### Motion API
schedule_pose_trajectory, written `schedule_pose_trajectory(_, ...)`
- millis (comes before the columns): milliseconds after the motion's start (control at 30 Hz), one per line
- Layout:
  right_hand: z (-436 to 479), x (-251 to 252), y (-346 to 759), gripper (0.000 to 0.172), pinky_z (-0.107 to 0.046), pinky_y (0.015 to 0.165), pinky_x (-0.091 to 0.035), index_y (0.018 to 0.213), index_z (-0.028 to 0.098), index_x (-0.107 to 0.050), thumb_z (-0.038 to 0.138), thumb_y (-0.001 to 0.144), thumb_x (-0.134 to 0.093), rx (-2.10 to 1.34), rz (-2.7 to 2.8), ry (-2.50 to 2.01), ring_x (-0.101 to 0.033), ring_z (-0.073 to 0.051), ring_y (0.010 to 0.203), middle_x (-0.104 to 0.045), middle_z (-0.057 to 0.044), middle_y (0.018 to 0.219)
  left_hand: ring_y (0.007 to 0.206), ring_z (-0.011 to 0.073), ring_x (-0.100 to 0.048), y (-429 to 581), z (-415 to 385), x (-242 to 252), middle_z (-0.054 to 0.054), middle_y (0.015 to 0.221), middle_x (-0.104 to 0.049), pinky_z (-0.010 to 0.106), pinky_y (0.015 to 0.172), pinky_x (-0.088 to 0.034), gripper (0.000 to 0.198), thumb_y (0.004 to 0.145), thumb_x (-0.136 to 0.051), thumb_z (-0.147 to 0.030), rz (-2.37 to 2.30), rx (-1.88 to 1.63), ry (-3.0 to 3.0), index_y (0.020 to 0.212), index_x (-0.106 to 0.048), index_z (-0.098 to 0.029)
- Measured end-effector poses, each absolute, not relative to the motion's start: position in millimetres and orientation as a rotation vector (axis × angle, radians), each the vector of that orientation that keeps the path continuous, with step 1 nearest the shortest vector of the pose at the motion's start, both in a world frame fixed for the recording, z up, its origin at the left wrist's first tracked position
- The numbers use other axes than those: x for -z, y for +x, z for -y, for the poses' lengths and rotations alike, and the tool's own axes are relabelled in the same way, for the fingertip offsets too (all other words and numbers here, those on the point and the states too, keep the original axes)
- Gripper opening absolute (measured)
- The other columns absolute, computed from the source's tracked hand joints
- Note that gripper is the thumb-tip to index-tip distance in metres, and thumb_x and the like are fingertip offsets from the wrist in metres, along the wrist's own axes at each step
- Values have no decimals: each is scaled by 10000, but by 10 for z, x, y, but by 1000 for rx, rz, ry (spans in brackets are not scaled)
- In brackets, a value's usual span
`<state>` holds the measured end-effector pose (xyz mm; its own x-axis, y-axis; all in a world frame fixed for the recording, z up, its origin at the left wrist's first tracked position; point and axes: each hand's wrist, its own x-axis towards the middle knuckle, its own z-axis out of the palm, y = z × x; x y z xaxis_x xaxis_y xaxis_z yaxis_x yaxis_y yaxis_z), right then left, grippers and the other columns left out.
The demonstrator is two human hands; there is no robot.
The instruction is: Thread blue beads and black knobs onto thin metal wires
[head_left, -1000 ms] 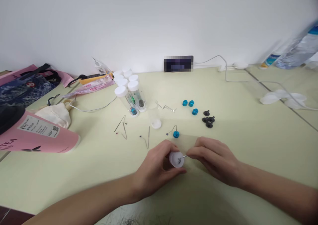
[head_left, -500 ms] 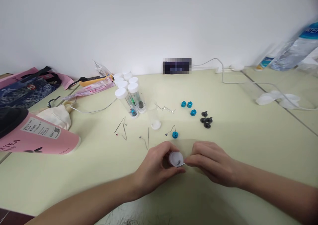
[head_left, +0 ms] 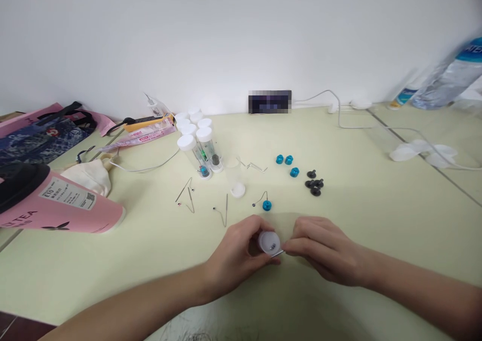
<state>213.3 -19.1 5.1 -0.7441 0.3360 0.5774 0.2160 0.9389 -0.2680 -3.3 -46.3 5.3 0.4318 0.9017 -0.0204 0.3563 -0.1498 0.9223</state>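
My left hand (head_left: 239, 248) is curled round a small whitish round container (head_left: 268, 236) seen from above. A few tiny metal pieces (head_left: 273, 246) lie inside it. My right hand (head_left: 327, 250) pinches a thin metal rod (head_left: 277, 253), which lies across the container's near edge, by my left thumb. Just beyond the hands is a blue knob-like part (head_left: 267, 205) with a bent wire. Left of it lie bent metal wires (head_left: 226, 210) with small tips. A clear tube with a white cap (head_left: 238, 190) stands behind the hands.
Several white-capped clear tubes (head_left: 187, 142) stand at back left. Blue parts (head_left: 294, 172) and black discs with stems (head_left: 315, 192) lie right of centre, near L-shaped metal keys (head_left: 258, 167). A pink cup (head_left: 86, 205) lies left; white caps (head_left: 402, 151) and a water bottle (head_left: 448, 77) are right.
The whole view has shifted slightly. My left hand still holds the container, and the rod in my right hand is still at its near edge, tilted a little more.
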Motion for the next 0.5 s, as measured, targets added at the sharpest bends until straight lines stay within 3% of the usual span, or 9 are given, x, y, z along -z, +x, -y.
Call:
schedule_pose_trajectory(367,192,-89,2132,242,-271,524,-348,976,164,-520,60,924,-308,-243,2446,-306,-459,-145,576,-522,-21,646,758,144,-558,-19,481,-88,1,865,-626,257,673,-454,213,762,-681,-223,-1088,-722,1712,947,-578,-217)
schedule_pose_trajectory(500,203,-40,2168,223,-263,543,-378,980,189,-542,70,911,-367,-284,2369,-423,-474,-136,595,-515,-14,683,885,176,-567,-32,460,-101,21,956,-623,291,791,-464,284,725,-732,-264,-1058,-716,1792,983,-619,-231)
